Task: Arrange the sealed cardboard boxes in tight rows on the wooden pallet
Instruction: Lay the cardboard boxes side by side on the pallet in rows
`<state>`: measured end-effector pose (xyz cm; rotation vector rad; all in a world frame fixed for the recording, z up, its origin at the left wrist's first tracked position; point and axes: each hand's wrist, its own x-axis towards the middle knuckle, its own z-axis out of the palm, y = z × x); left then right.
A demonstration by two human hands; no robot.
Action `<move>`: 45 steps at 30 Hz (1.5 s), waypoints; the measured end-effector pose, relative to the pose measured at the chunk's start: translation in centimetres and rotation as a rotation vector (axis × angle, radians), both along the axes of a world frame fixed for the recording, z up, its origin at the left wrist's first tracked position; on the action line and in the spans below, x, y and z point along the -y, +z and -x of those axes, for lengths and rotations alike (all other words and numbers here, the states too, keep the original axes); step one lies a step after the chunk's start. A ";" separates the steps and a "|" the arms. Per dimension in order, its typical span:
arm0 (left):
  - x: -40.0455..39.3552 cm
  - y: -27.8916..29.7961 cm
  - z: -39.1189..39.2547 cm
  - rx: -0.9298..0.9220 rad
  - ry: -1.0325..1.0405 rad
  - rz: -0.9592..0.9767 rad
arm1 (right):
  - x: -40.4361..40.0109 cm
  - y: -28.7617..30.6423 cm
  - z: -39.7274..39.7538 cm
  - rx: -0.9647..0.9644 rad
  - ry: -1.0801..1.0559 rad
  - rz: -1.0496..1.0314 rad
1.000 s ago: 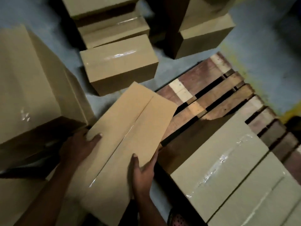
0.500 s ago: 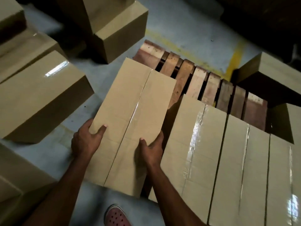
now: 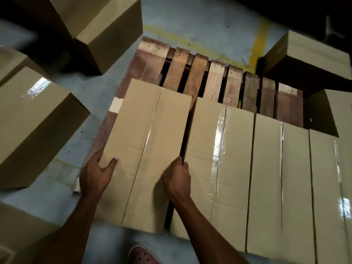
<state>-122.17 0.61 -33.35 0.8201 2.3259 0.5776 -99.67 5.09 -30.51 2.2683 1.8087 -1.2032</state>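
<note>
I hold a long sealed cardboard box (image 3: 150,141) over the left end of the wooden pallet (image 3: 215,80). My left hand (image 3: 97,174) grips its left edge with the thumb on top. My right hand (image 3: 178,180) grips its right edge, fingers down in the narrow gap beside the neighbouring box (image 3: 219,149). Two more sealed boxes, one (image 3: 280,168) and another (image 3: 331,187), lie side by side to the right, forming a row on the pallet. Whether the held box rests on the slats is unclear.
Loose boxes stand on the grey floor: one at left (image 3: 38,119), one at the top (image 3: 108,29), one at lower left (image 3: 22,225) and two at right (image 3: 312,52). A yellow floor line (image 3: 259,46) runs behind the pallet. My shoe (image 3: 142,254) is at the bottom edge.
The box has travelled right and down from above the floor to the pallet's left end, now nearly parallel with the row. Both hands kept their grip on its sides.
</note>
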 end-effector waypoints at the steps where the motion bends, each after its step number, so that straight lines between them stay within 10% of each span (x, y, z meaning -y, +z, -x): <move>1: 0.0 -0.2 0.0 0.004 -0.003 0.000 | 0.0 0.0 -0.1 0.031 0.030 -0.010; 24: -1.0 -3.3 -0.4 0.079 -0.066 -0.152 | 0.5 -0.2 -4.1 0.093 0.165 -0.169; 45: 2.4 -1.1 -2.7 -0.036 -0.147 0.085 | 0.9 1.9 -4.6 -0.023 0.296 -0.044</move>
